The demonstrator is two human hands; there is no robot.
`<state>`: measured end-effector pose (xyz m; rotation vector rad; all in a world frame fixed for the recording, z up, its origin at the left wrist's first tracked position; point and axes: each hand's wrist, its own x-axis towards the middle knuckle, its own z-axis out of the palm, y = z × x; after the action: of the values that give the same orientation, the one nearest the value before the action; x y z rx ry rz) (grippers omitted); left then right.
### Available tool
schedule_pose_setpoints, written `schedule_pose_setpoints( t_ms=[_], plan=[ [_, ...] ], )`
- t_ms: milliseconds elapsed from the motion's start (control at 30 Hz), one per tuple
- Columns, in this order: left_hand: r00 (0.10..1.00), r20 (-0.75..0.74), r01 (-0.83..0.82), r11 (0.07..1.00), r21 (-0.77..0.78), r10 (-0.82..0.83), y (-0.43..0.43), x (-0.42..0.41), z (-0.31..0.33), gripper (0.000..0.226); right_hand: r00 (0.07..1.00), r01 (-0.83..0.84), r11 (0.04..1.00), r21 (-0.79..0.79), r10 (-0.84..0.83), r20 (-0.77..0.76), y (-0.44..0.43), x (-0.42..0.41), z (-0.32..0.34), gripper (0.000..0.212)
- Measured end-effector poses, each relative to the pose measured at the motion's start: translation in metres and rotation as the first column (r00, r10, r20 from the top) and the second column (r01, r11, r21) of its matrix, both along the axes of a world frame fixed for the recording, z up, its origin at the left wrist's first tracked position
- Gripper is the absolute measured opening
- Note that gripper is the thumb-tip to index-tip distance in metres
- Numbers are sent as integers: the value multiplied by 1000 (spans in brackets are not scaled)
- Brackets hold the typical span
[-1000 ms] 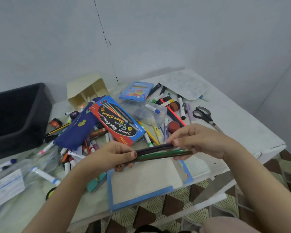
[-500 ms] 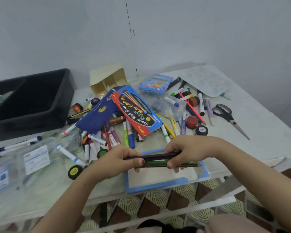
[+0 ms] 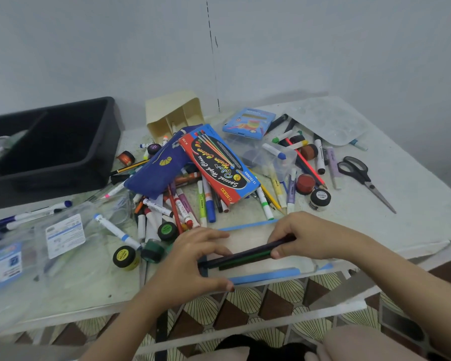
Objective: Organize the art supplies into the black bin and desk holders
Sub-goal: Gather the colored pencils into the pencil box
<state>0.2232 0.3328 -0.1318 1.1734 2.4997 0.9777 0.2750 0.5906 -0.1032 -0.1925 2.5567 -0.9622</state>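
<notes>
A small bundle of dark coloured pencils (image 3: 245,256) lies slanted over a blue-edged white pad (image 3: 266,274) at the table's front edge. My right hand (image 3: 305,237) grips the bundle's right end. My left hand (image 3: 193,261) curls its fingers round the left end. The black bin (image 3: 50,144) stands at the back left with a few things inside. A cream desk holder (image 3: 172,113) lies tipped over behind the pile. Markers, pens and paint pots are heaped in the middle around a blue pencil pouch (image 3: 159,168) and a red watercolour box (image 3: 219,165).
Black scissors (image 3: 359,173) lie at the right. A clear paint palette (image 3: 328,121) sits at the back right, a small blue box (image 3: 249,123) beside it. Clear plastic pouches (image 3: 37,243) with pens cover the left front. The table's front edge is close to my hands.
Both hands have lowered the pencil bundle toward the pad and it now tilts, left end nearer me. The view has shifted left, showing more of the bin.
</notes>
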Motion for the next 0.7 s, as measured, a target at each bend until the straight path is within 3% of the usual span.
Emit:
schedule_pose_setpoints(
  t_ms=[133, 467, 700],
  plan=[
    [997, -82, -2, 1000, 25, 4, -1, 4, -11, 48, 999, 28, 999, -34, -29, -29, -2, 6, -4, 8],
    [995, -89, -31, 999, 45, 35, -1, 2, -13, 56, 1000, 2, 1000, 16, -2, -14, 6, 10, 2, 9],
    [995, -92, -38, 998, 58, 43, -2, 4, -13, 59, 998, 46, 997, -58, -49, -49, 5, 12, -3, 12]
  ],
)
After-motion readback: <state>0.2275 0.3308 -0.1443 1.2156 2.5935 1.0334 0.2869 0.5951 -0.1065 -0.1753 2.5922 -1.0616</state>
